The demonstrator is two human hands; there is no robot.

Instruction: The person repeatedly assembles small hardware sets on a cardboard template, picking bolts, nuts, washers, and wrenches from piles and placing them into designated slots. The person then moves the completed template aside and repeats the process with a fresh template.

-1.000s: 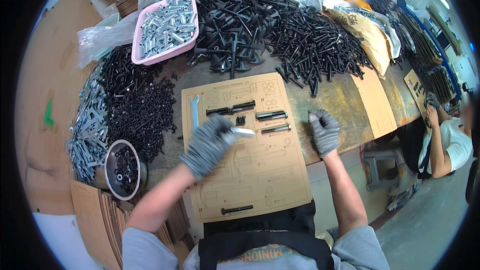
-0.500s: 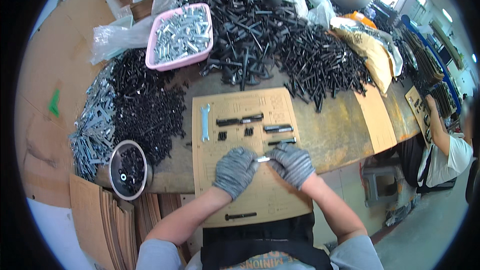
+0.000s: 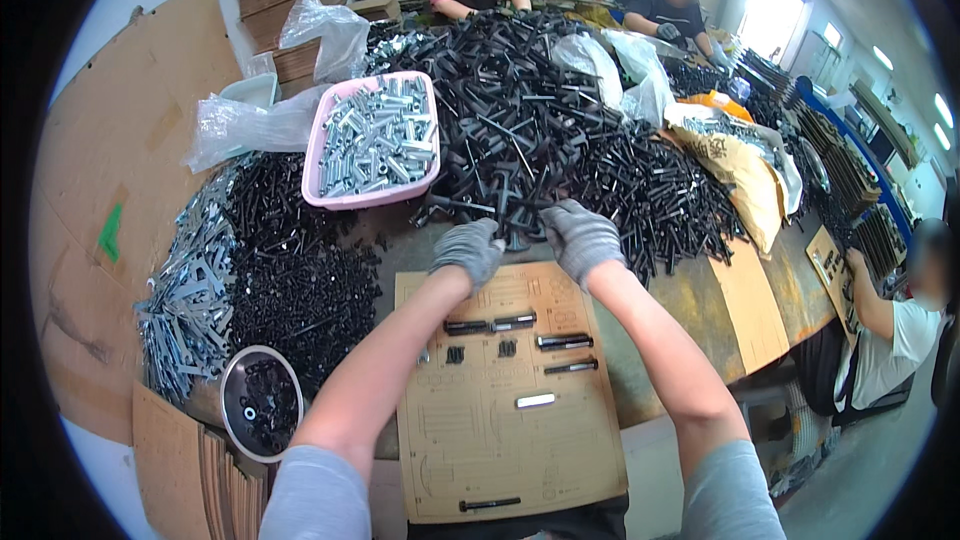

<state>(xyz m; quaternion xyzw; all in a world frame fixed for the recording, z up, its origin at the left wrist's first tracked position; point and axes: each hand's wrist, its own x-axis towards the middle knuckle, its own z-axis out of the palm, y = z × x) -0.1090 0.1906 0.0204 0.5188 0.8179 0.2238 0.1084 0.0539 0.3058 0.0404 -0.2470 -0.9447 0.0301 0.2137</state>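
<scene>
Both gloved hands are at the near edge of a heap of black metal parts (image 3: 505, 130). My left hand (image 3: 470, 252) has its fingers curled against the heap's front pieces. Level with it, my right hand (image 3: 585, 240) has its fingers pressed together at a dark part; what either hand grips is hidden. Below lies a printed cardboard sheet (image 3: 470, 470). On it are a short silver tube (image 3: 535, 401), black rod-like parts (image 3: 490, 324), two small clusters of black screws (image 3: 507, 349), black pieces at the right (image 3: 565, 342) and a long black bolt (image 3: 490, 505). My left forearm mostly covers the wrench.
A pink tub (image 3: 430, 175) of silver tubes stands left of the heap. Small black screws (image 3: 300, 270), silver strips (image 3: 190, 300) and a metal bowl (image 3: 232, 420) lie further left. Black bolts (image 3: 660, 190) and a tan sack (image 3: 745, 180) are at right. Other people work across the table and at right.
Both hands have left the silver tube on the cardboard and reached forward to the black heap. The view has tilted up, showing more of the far side.
</scene>
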